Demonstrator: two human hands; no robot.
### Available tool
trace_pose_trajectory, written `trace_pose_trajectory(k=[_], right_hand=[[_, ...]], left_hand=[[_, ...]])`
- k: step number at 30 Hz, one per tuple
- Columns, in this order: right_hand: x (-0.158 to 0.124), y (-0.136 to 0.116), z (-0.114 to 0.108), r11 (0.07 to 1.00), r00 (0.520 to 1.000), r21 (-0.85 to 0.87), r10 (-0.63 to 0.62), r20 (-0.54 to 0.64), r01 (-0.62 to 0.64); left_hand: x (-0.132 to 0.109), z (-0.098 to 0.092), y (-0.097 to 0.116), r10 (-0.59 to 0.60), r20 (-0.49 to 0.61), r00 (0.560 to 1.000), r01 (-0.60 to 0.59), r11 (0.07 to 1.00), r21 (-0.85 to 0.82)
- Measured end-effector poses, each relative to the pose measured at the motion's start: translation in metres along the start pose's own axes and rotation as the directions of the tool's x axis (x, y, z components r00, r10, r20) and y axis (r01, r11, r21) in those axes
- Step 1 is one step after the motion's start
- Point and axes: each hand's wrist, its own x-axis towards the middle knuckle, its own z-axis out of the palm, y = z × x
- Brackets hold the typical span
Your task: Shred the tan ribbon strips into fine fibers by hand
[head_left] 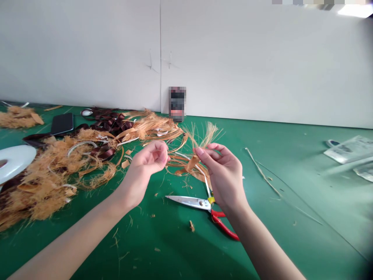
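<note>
My right hand (223, 167) pinches a small bundle of pale straw-like fibres (208, 136), whose loose ends fan out above the fingertips. A tan ribbon piece (190, 165) hangs just below those fingers. To the left, my left hand (151, 159) is closed with fingertips pressed together; anything between them is too small to make out. The two hands are apart. Beneath my right hand lie scissors (192, 202) with red handles, their blades pointing left.
Frayed tan fibres (49, 171) and brown ribbon (116, 124) cover the left side. A black phone (62, 123), a white roll (17, 161), a box (177, 103) by the wall and plastic packets (346, 149) lie on the green table (163, 249).
</note>
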Motion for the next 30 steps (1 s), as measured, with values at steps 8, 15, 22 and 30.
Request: trace_pose_trajectory(k=[8,15,22,30], right_hand=[[-0.002,-0.004,0.004,0.989,0.990,0.042,0.144,0.002,-0.144],[-0.005,-0.005,0.012,0.988,0.988,0.025,0.155,0.028,-0.156],[0.009,-0.010,0.006,0.998,0.992,0.043,0.040,-0.123,-0.035],[-0.006,-0.009,0.003,0.980,0.995,-0.187,0.059,-0.076,-0.072]], left_hand=[[-0.004,0.014,-0.001,-0.054,0.002,0.999,0.052,0.984,0.170],[-0.004,0.025,0.000,-0.165,0.065,0.984,0.161,0.985,0.059],[-0.007,0.019,0.003,-0.233,0.026,0.972,0.234,0.969,-0.084],[-0.008,0.015,0.003,-0.125,0.016,0.992,0.125,0.992,-0.034]])
